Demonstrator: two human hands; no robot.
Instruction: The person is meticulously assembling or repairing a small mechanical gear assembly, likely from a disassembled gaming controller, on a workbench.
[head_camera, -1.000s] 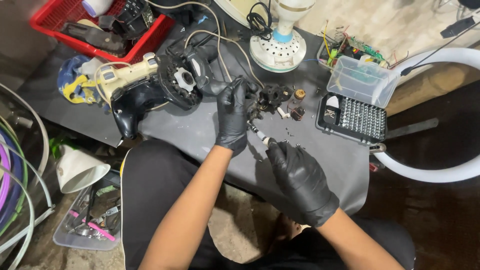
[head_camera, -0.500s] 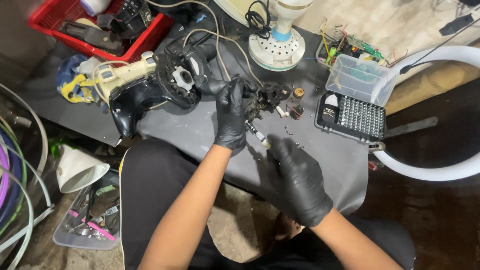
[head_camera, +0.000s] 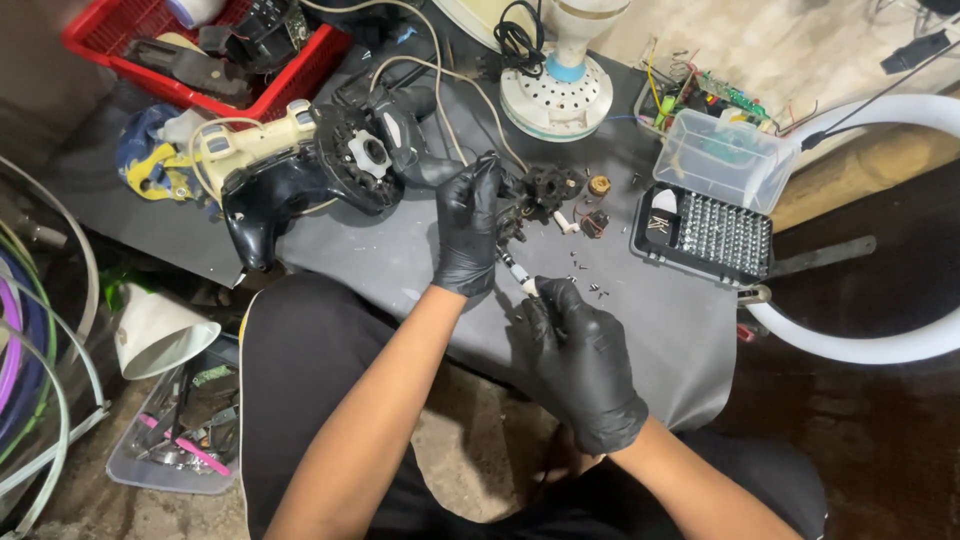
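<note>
The person sits at a bench covered by a dark grey mat (head_camera: 400, 260), both hands in black gloves. The left hand (head_camera: 468, 235) is closed around a small black plastic mechanism with wires (head_camera: 515, 215), held just above the mat near the middle of the bench. The right hand (head_camera: 585, 365) is curled tight round the handle of a slim screwdriver with a pale collar (head_camera: 518, 272), its shaft angled up into the underside of that part. How deep the tip sits I cannot tell; the fingers hide it.

Just beyond the hands lie a black round gear-like piece (head_camera: 550, 185), a small brass-coloured cylinder (head_camera: 599, 185) and a scatter of tiny dark screws (head_camera: 590, 285) loose on the mat. To the right sits an open black case of screwdriver bits (head_camera: 715, 235), with a clear plastic box (head_camera: 722, 160) behind it. To the left rests a black game steering wheel housing with a cream handle (head_camera: 300, 170), and a red plastic basket (head_camera: 290, 85) stands at the far corner.

From where I stand, the worry is the loose screws: they lie close beside the right wrist, and a sweep of the forearm could flick them off the mat to the cluttered floor. The part is held in the air on fingertips alone, so a slip of the driver could jab the glove or tear the thin wires.
</note>
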